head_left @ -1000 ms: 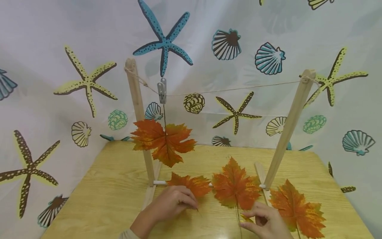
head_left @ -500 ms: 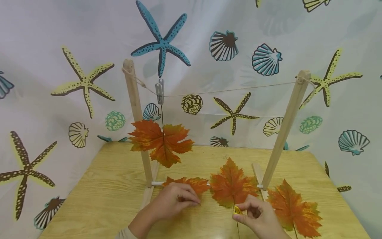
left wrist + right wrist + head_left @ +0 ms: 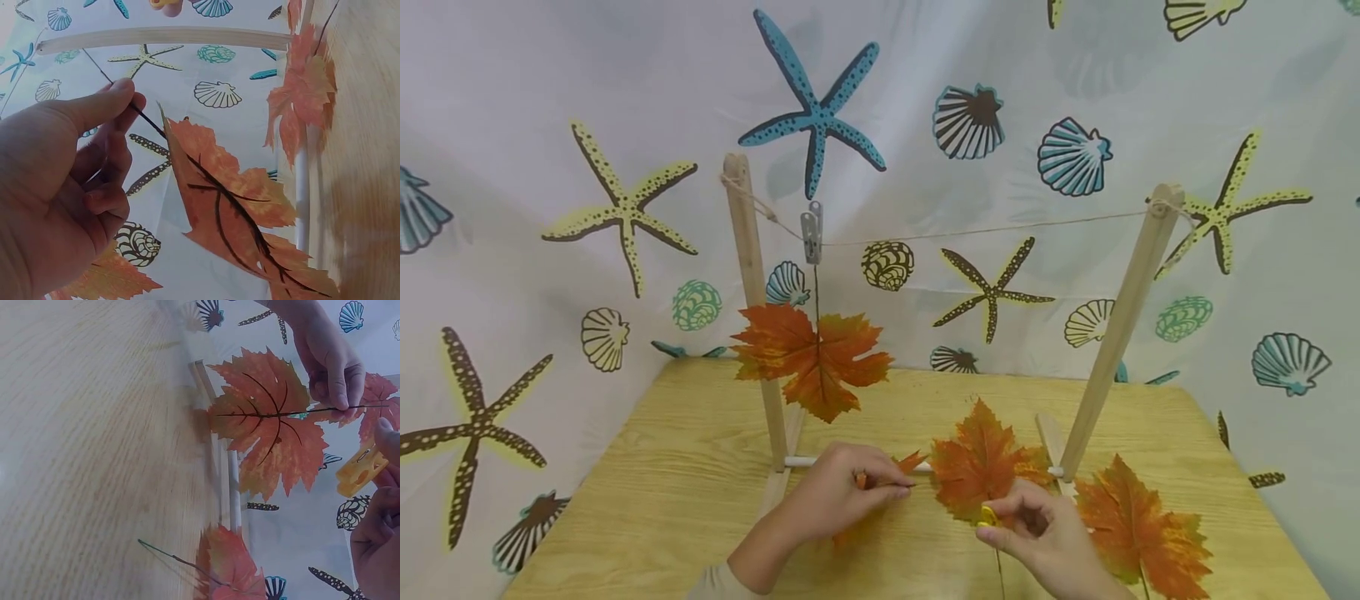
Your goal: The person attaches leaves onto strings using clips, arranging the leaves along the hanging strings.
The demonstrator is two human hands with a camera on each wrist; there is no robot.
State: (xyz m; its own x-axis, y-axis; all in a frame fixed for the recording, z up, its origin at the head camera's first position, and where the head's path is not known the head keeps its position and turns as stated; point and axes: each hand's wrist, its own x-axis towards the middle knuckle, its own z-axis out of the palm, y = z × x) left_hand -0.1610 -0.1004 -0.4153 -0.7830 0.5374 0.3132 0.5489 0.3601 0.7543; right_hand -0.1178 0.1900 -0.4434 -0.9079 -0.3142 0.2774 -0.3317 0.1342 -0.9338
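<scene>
While your left hand (image 3: 842, 493) pinches a dark, thin stem between thumb and fingers, the orange-red leaf on it (image 3: 215, 184) is raised off the counter (image 3: 685, 467); in the head view that hand covers much of it, but both wrist views show its veins. Your right hand (image 3: 1047, 533) is clamped on a yellow clothespin (image 3: 357, 472), its thumb on one side and fingers on the other, and the pin is near the stem yet apart from it.

In front of you, two wooden posts (image 3: 1123, 333) stand on the counter, joined low down by a white rod (image 3: 801, 462) and near their tops by twine (image 3: 1037, 224). A gray clothespin (image 3: 812, 237) sits on the twine toward the left post and holds the stem of a hanging leaf (image 3: 816, 358), blade downward. On your side, the middle leaf (image 3: 981, 458) overlaps the rod, partly behind your right hand, and the rightmost leaf (image 3: 1138, 525) is on the counter beyond the right post's foot. Behind the posts you have a pale cloth (image 3: 910, 67) printed with starfish and shells.
</scene>
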